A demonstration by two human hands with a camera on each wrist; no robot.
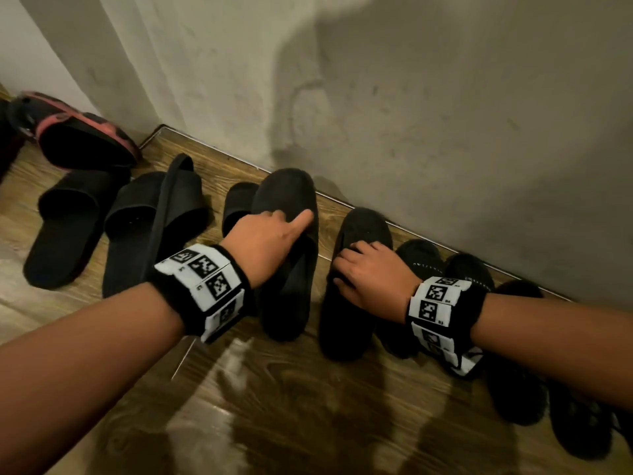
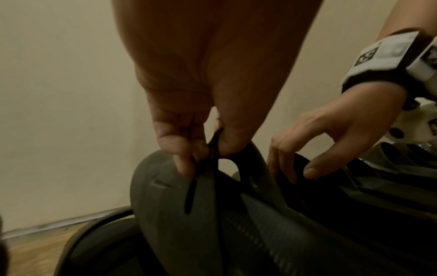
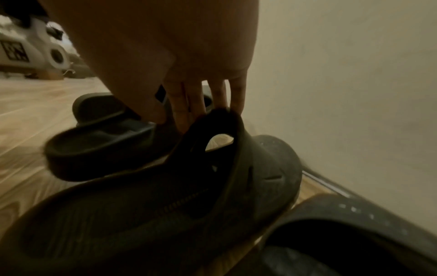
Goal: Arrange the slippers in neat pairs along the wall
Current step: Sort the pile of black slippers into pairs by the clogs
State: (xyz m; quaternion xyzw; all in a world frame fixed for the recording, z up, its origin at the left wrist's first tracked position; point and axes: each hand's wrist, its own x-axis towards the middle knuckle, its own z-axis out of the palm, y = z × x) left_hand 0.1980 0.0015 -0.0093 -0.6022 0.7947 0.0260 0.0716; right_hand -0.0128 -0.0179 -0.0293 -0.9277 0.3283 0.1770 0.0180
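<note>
The left hand (image 1: 265,240) pinches the strap of one black slipper (image 1: 291,269), tilting it. The right hand (image 1: 371,274) grips the strap of its mate (image 1: 356,323) just beside it, toes near the wall (image 1: 411,114). More slippers (image 1: 65,228) lie on either side.

Nothing is legible: the wristbands (image 1: 205,286) carry only square coded markers, no words.

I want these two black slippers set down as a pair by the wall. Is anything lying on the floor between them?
Nothing visible does. The left hand grips one slipper, the right hand grips the other slipper, and only a bare strip of wooden floor shows between them, up to the wall.
</note>
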